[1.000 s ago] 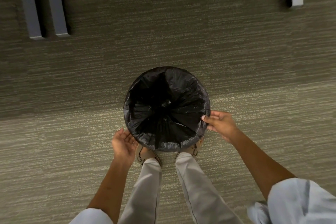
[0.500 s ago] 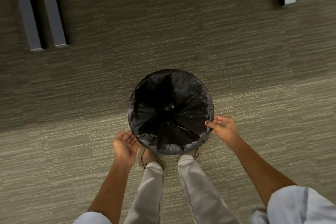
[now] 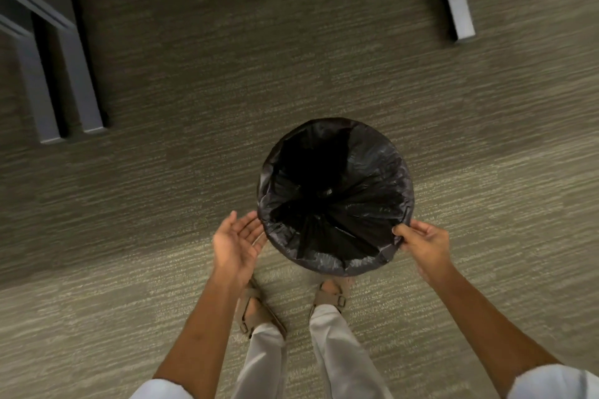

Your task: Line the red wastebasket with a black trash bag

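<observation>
- Trash bag [image 3: 337, 201], black, lines the wastebasket on the carpet floor [image 3: 291, 68], just ahead of your sandaled feet [image 3: 329, 296]; its edge is folded over the whole rim, so no red shows.
- Your right hand [image 3: 424, 244] has its fingers [image 3: 400, 232] pinched on the bag edge at the rim's right side.
- Your left hand [image 3: 236, 244] is palm-up, fingers apart, beside the rim's left side; contact unclear.
- Grey furniture legs [image 3: 87, 87] stand far left.

The trash bag [image 3: 335, 201] is seated inside the wastebasket, its edge folded out over the rim, on the carpet [image 3: 227, 81] just ahead of two sandalled feet [image 3: 329, 296]. The left hand [image 3: 238, 244] is held just left of it; the right hand [image 3: 424, 244] is placed at its right rim. Furniture legs [image 3: 68, 87] are set well behind, left and right.
</observation>
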`<action>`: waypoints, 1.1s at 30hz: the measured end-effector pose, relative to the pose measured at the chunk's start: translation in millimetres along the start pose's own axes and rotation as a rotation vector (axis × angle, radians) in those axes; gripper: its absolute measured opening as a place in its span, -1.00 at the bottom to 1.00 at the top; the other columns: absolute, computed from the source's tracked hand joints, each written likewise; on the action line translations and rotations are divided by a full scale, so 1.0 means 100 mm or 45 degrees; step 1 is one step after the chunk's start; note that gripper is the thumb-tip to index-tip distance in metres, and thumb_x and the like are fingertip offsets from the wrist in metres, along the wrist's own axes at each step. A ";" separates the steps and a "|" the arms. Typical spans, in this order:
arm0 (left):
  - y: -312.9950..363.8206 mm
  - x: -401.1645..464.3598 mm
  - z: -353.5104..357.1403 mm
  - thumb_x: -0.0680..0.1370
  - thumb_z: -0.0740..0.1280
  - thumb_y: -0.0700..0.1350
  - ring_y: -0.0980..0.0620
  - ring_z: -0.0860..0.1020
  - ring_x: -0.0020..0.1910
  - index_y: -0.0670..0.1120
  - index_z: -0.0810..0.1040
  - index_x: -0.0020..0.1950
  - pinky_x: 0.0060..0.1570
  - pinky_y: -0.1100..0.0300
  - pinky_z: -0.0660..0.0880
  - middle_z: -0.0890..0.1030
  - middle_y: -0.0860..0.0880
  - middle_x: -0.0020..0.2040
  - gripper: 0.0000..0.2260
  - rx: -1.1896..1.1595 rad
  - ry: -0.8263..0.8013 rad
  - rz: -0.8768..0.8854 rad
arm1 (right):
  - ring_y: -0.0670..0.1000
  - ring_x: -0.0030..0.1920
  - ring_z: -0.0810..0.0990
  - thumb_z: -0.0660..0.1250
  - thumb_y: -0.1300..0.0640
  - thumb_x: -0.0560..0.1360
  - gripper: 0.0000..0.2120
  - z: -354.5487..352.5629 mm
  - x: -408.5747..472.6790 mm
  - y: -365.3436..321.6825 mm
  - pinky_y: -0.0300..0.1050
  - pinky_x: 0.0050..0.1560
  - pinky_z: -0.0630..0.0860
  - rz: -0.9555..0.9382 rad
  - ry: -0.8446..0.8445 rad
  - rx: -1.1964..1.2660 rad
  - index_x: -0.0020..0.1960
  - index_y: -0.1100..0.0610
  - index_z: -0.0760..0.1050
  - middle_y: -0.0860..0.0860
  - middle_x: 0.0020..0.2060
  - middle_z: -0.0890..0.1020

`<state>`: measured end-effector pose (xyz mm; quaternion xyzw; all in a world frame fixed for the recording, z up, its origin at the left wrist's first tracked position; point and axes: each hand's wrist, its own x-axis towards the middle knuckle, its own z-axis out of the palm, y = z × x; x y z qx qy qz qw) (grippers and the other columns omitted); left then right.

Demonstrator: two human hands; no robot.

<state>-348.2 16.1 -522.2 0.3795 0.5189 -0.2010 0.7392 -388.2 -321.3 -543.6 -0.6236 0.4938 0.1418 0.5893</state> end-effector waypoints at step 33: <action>0.80 0.65 0.47 0.60 0.11 0.17 -0.20 0.39 0.36 -0.14 0.25 0.51 0.27 -0.24 0.34 0.39 -0.18 0.45 -0.43 0.231 -0.020 0.163 | -0.07 -0.05 0.68 0.31 0.02 0.60 -0.65 0.22 1.81 -1.75 -0.39 -0.29 0.44 0.182 0.213 0.965 0.34 0.13 0.41 0.05 0.01 0.60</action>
